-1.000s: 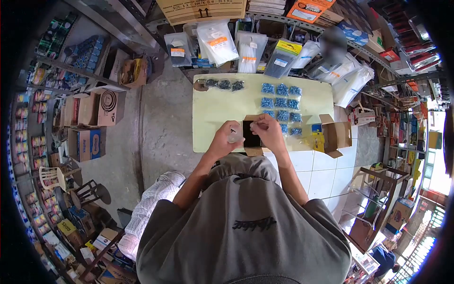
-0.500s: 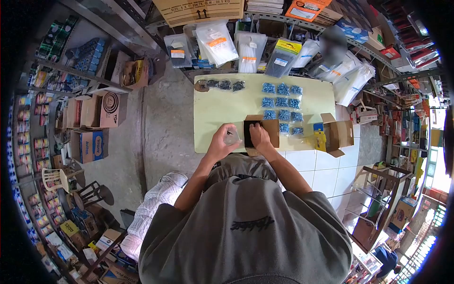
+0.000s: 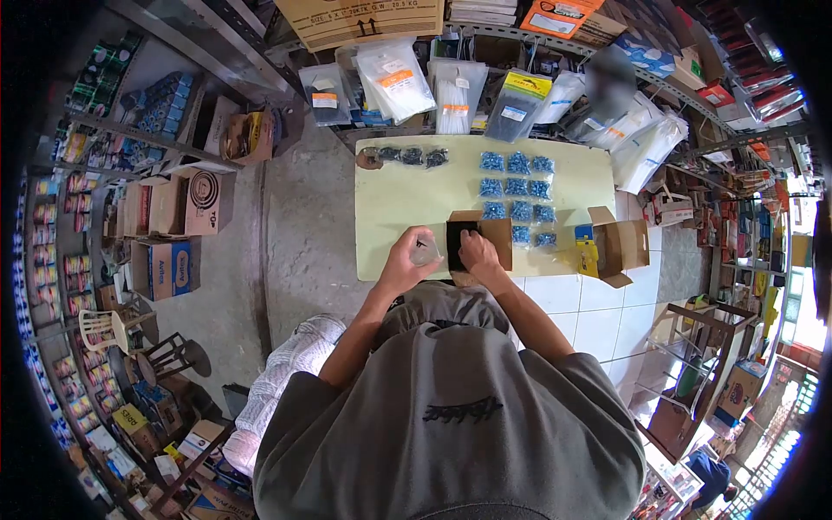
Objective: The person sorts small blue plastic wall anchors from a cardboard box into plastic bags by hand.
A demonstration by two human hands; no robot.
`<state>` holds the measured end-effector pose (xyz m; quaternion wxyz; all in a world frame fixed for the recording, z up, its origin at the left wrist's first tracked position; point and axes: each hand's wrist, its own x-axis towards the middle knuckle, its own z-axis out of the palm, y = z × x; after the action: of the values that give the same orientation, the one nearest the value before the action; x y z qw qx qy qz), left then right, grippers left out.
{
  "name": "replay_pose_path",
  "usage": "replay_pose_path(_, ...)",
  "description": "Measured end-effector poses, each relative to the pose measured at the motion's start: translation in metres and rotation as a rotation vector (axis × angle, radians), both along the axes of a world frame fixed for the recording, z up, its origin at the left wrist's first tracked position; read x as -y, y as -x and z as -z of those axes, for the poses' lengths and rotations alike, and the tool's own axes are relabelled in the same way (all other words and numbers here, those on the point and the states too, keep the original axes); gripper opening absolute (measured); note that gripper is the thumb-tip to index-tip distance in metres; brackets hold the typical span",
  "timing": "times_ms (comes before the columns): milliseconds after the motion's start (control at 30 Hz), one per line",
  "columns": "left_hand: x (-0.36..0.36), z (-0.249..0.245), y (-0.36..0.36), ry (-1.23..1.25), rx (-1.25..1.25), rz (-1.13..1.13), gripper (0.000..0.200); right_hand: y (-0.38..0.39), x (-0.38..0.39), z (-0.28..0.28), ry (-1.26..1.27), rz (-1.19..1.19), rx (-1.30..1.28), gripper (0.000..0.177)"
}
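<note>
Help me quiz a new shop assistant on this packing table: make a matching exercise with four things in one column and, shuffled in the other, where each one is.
Things
1. small clear bag
2. blue packets
3. dark packets
4. open brown box

Places
A. in a line at the far left corner of the table
B. at the near edge, with the right hand reaching into it
C. in the left hand
D. in rows on the right half of the tabletop

Pairs: 1-C, 2-D, 3-A, 4-B.
</note>
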<state>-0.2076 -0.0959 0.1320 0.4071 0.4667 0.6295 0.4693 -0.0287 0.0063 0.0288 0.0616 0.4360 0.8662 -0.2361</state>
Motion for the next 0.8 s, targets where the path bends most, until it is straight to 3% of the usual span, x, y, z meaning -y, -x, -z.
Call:
replay_pose_path(233,-0.005,-0.001,-0.004,-0.014,-0.024,0.034,0.048,-0.002,0.008,-0.001,-0.176,-0.135,0.019,0.018)
replay_pose_path(467,-0.004,-0.004,-0.003,-0.031,-0.015,0.009,0.048,-0.009,-0.002,0.000,-0.085,-0.034,-0.087,0.009)
replay_pose_path(533,-0.003,-0.005,-0.003,-0.035,-0.018,0.006,0.048,-0.016,-0.007,-0.021,0.053,0.077,-0.409,0.011)
replay_pose_path(667,-0.003,-0.002,-0.004,-0.042,-0.013,-0.002,0.047,-0.015,-0.020,-0.065,0.282,0.207,-0.577,0.018)
replay_pose_path(733,-0.004,0.001,-0.004,-0.061,-0.042,0.016,0.047,-0.015,-0.023,-0.084,0.536,0.433,-0.824,0.019)
replay_pose_path(800,-0.005,0.004,-0.005,-0.048,-0.029,0.033,0.047,-0.014,-0.026,-0.117,0.622,0.436,-0.843,0.017)
